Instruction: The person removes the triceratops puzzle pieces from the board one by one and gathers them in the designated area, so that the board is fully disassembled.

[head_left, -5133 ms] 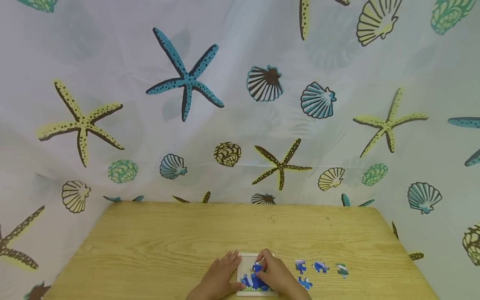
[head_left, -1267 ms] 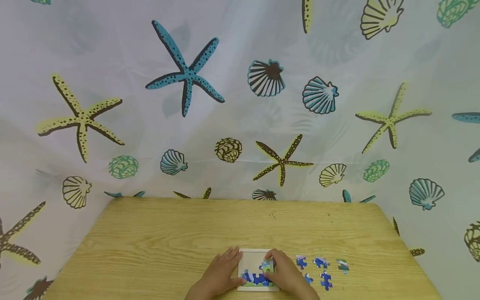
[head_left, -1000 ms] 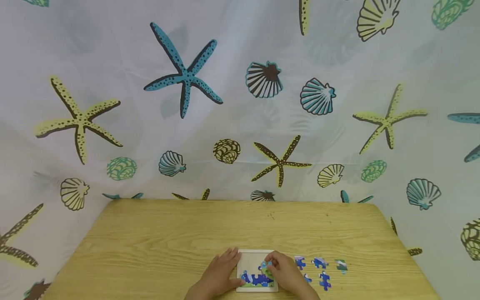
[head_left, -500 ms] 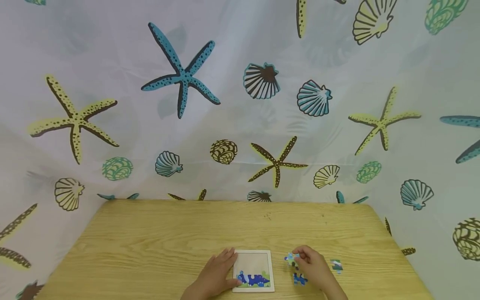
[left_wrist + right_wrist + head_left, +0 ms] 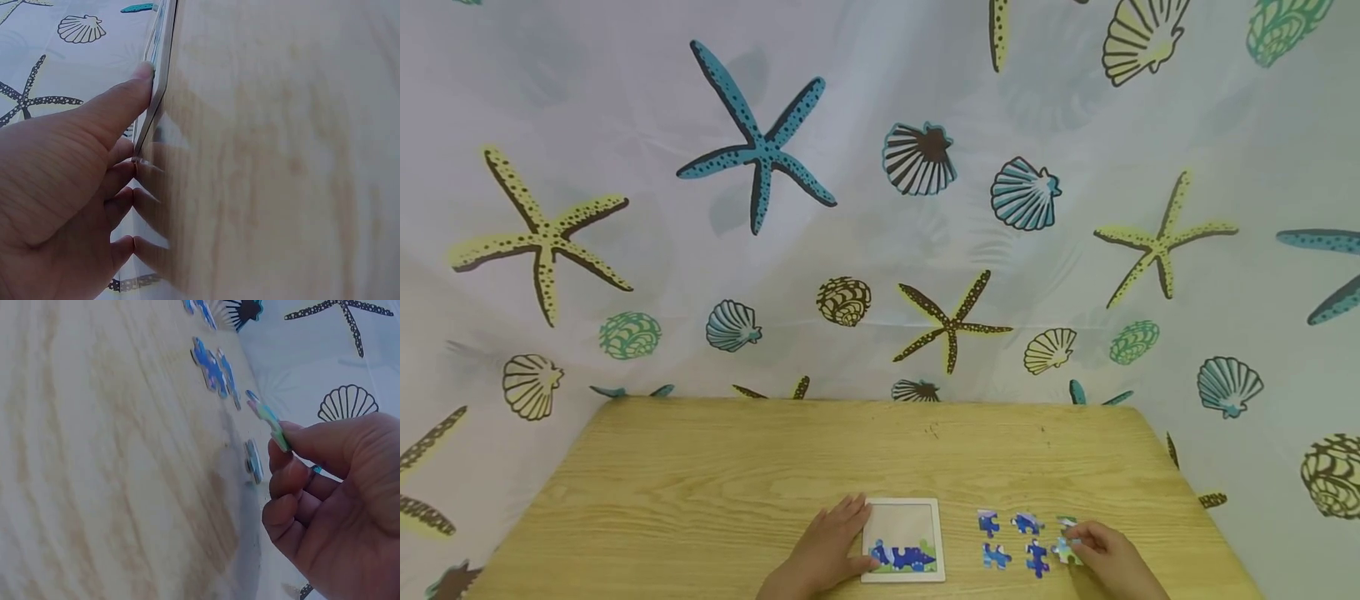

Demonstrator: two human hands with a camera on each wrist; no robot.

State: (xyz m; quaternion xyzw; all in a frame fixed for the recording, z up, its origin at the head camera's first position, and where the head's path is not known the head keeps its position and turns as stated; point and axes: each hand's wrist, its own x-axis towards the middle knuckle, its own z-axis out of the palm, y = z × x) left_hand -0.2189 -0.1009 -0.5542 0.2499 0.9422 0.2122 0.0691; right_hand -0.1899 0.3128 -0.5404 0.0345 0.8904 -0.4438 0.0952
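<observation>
Wooden tabletop (image 5: pixel 715 467), puzzle tray (image 5: pixel 904 523) near its front edge, left hand (image 5: pixel 831 554) flat against the tray's left side. Right hand (image 5: pixel 1108 560) pinching a pale puzzle piece (image 5: pixel 1063 549) by the loose pieces (image 5: pixel 1009 537), toward the front right corner.

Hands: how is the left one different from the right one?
The left hand rests with straight fingers against the puzzle tray, thumb on its edge; the right hand pinches a greenish puzzle piece clear of the table. The left is beside the tray, the right beside the loose blue pieces. Both are over the wooden table.
</observation>
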